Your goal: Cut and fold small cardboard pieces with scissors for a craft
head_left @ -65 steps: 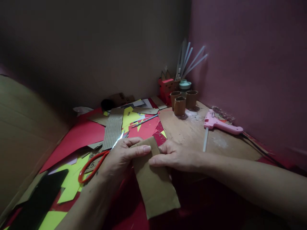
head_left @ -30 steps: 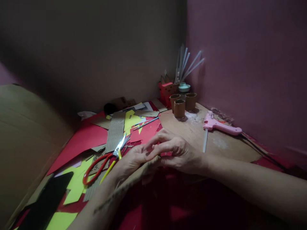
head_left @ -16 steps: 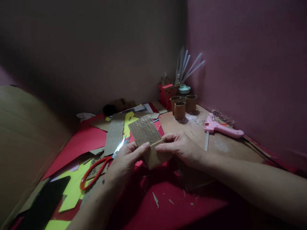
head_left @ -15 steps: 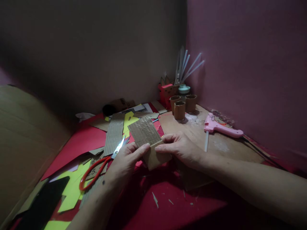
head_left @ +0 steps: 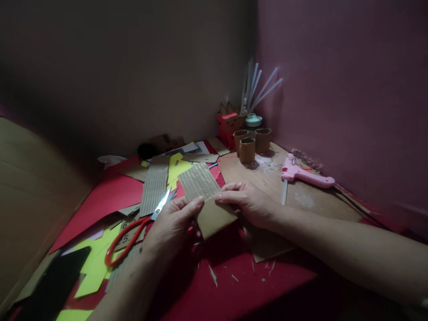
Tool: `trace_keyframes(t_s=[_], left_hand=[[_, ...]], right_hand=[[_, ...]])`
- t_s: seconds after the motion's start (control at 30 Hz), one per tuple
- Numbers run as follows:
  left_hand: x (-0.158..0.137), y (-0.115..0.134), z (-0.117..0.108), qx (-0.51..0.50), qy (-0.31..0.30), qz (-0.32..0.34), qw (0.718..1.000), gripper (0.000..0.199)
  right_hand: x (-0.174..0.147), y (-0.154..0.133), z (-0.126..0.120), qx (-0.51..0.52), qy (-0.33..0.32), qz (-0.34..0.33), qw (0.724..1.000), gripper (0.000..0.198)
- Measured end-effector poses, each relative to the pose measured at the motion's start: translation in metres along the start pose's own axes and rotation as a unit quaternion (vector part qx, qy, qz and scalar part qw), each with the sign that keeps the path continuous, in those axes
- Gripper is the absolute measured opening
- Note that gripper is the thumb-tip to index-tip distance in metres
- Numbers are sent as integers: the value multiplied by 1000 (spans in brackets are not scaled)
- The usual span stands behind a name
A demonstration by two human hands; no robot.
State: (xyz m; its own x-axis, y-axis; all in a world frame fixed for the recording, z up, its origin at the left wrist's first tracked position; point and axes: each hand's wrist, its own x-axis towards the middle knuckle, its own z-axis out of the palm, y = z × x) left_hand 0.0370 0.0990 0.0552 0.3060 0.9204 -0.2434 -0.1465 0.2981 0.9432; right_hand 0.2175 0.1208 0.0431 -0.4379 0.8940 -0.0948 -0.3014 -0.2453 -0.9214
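Note:
Both hands hold one piece of cardboard [head_left: 216, 218] in front of me. Its upper part shows bare ridges; the lower part is smooth and tan, with a straight edge between them. My left hand [head_left: 180, 216] pinches the left side, thumb on top near that edge. On the right side, my right hand [head_left: 245, 200] grips it with thumb and fingers at the same edge. Open-bladed scissors with red handles [head_left: 127, 240] lie just left of my left hand. Beneath my right forearm rests another flat cardboard piece [head_left: 264, 243].
A pink glue gun [head_left: 306, 175] lies on a wooden board [head_left: 301, 196] at right, its cord trailing off. Small cardboard cups [head_left: 247, 150] stand behind, near a red box [head_left: 228, 127] and glue sticks [head_left: 267, 87]. Yellow paper [head_left: 96, 258] and a dark flat object [head_left: 55, 285] lie left.
The cardboard has tilted so more of its smooth lower part faces me. Both hands stay on it, and the whole view has shifted slightly.

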Motion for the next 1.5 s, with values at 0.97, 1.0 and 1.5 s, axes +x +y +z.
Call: trace_keyframes(t_s=[0.97,1.0,1.5], left_hand=[[-7,-2,25,63,38,50,996,25],[-7,-2,26,72,36,47,996,24],[1,-15,24,83,-7,5,997,22]], right_hand=[[-9,0,4,40,-38,-38,998,24],[-9,0,5,48,-35,-41,997,22],[-1,2,7,100,-16,-52,993,9]])
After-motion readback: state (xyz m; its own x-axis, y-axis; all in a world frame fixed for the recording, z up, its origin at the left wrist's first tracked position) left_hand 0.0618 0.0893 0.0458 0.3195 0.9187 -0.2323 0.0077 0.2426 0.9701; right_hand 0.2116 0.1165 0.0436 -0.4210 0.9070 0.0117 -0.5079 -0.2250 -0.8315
